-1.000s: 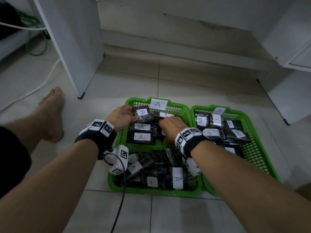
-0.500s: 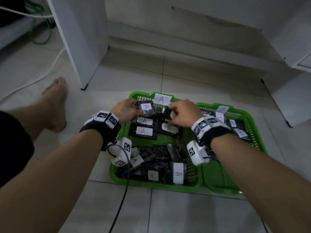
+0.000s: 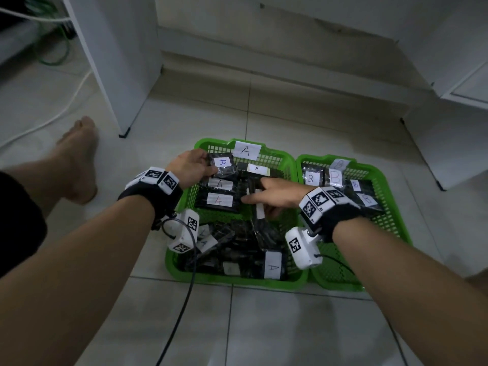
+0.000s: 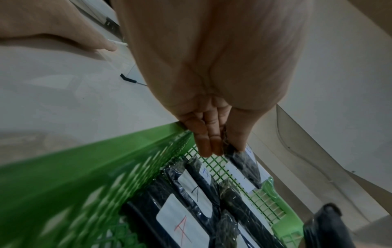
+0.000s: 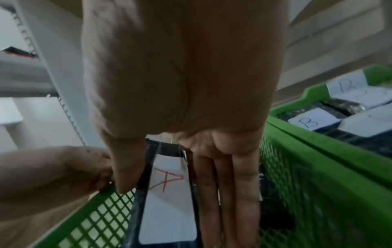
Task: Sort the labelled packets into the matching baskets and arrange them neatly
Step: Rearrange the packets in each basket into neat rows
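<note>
left hand: the left hand (image 3: 188, 167) pinches the left edge of a black plastic-wrapped packet with a blue "a" label (image 3: 223, 166) at the far-left corner of the green mesh plastic basket tagged "a" (image 3: 184, 270); in the left wrist view the thumb is on top and the fingers (image 4: 208, 134) under it.
right hand: the right hand (image 3: 274, 194) holds a second black packet with a red "a" label (image 5: 167, 193) edgewise near the basket's middle, thumb on one side, straight fingers (image 5: 224, 193) flat along the other.
packets placed: two more "a" packets (image 3: 219, 192) lie flat in a neat column just near of the left hand's packet; a loose heap of black packets (image 3: 237, 249) fills the near half of the basket.
other basket: the green mesh plastic basket tagged "b" (image 3: 393, 207) sits touching on the right, holding "b" packets (image 3: 311, 178).
floor: both baskets rest on pale floor tiles (image 3: 264, 326).
handling: the packets look light and flat, the crinkly film probably slippery and easily creased; pinching the long edges, clear of the paper label, likely gives the surest hold.
</note>
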{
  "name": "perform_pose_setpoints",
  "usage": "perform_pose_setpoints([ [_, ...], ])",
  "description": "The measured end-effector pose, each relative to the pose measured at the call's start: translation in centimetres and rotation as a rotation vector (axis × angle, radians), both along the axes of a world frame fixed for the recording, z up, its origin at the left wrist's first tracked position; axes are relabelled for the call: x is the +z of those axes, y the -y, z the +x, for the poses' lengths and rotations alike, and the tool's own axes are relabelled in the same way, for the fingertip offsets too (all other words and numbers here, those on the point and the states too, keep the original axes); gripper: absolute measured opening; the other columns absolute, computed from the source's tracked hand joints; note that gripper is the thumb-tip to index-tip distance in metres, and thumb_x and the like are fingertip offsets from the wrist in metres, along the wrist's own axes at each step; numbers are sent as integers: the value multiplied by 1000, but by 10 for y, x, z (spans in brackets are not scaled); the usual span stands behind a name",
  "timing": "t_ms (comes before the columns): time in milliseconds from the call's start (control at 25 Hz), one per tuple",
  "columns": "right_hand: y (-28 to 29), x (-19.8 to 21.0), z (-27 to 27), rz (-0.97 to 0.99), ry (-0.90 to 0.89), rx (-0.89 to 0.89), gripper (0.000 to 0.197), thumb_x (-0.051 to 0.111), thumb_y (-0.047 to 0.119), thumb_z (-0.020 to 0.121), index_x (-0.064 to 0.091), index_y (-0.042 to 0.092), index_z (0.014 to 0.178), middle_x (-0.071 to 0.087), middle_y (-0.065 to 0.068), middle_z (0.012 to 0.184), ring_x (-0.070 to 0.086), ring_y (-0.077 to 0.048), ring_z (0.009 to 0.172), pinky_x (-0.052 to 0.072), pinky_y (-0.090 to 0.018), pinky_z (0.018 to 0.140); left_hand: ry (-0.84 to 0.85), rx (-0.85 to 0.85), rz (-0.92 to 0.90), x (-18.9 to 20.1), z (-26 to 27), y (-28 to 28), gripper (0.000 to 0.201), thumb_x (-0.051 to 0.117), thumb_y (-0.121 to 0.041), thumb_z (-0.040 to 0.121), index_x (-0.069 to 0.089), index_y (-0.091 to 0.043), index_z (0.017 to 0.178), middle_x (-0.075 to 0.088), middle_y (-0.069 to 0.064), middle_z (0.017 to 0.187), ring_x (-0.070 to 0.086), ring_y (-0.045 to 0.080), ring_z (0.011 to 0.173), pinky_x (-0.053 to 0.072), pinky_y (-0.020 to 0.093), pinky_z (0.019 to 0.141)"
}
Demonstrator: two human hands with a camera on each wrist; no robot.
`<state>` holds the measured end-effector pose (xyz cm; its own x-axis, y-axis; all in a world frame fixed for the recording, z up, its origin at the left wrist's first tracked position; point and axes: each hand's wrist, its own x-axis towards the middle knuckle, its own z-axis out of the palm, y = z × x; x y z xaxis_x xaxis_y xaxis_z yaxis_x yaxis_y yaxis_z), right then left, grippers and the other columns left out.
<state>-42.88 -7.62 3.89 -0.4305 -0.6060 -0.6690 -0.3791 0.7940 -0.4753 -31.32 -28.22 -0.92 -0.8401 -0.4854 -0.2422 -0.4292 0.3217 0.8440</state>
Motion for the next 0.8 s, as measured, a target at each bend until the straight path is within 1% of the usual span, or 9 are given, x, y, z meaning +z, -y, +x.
perform_pose_setpoints([
  [120,-1,0,16,-56,376,-116,52,66,36,97,55,-7,124,71,-30,108,72,-42,93,59,-53,90,-2,14,5,0,-1,1,11,72,-23,87,62,-24,90,73,4,84,71,28,88,54,50,90],
  [200,-3,4,22,-92,428,-125,45,67,29,97,57,-8,119,71,-33,106,72,-40,90,61,-49,86,5,11,-23,5,0,-2,11,71,-23,88,62,-23,92,73,3,86,69,24,86,54,41,84],
  [240,-3,6,21,-140,343,-142,36,67,27,96,60,-4,113,73,-30,101,72,-36,84,62,-45,81,8,8,-33,6,0,-3,11,71,-24,89,61,-22,93,72,1,85,68,22,83,53,36,78],
  [320,-1,8,10,-220,-26,-180,19,62,25,96,62,7,92,71,-17,81,67,-26,65,61,-39,68,1,-1,-30,7,1,-5,11,70,-23,90,60,-22,93,71,0,84,66,19,80,50,31,72],
  [400,3,8,-3,-224,-399,-130,17,58,24,94,57,14,80,62,-4,71,59,-19,56,53,-31,52,-3,12,-2,6,2,-4,11,71,-21,89,61,-20,93,73,4,87,68,22,84,54,37,80],
  [480,10,5,-7,-109,-563,-3,10,62,22,91,58,16,84,63,0,78,61,-15,63,44,-24,50,-10,31,36,2,1,-2,12,73,-19,87,62,-22,91,74,6,89,71,27,89,55,46,90],
  [560,14,-2,-6,102,-622,114,15,68,25,89,59,13,86,63,-3,86,61,-17,72,44,-25,56,-17,38,66,-1,0,2,14,75,-19,85,62,-24,88,75,7,90,71,31,92,54,51,92],
  [640,15,-7,-4,255,-588,178,19,68,25,89,58,11,80,63,-5,89,63,-20,77,49,-29,62,-22,30,61,-4,-2,3,14,75,-22,84,62,-25,88,75,7,90,71,31,92,53,53,93],
  [800,9,-5,-5,293,-397,155,8,67,14,87,64,8,83,67,-5,84,62,-17,66,48,-25,51,-13,27,29,0,-1,1,10,71,-22,88,63,-22,92,74,6,92,70,28,93,53,48,93],
])
